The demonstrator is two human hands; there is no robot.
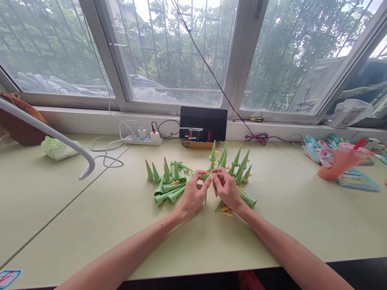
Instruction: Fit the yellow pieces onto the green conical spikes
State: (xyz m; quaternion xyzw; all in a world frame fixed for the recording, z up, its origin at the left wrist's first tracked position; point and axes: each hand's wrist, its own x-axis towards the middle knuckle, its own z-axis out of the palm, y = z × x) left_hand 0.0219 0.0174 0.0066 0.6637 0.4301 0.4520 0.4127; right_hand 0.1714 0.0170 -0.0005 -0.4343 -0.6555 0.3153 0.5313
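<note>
In front of the black tablet (203, 119), the left hand (194, 191) is holding a green cone (205, 177), and the right hand (226, 187) is pinching a small yellow piece (212, 179) against it.

green cones (149, 171), seemingly yellow pegs (228, 214), pinkish cup (337, 162)

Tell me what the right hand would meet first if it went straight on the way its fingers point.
Most likely the green cone in the left hand: the right hand points at it from close by. Whether they already touch is too small to tell.
</note>
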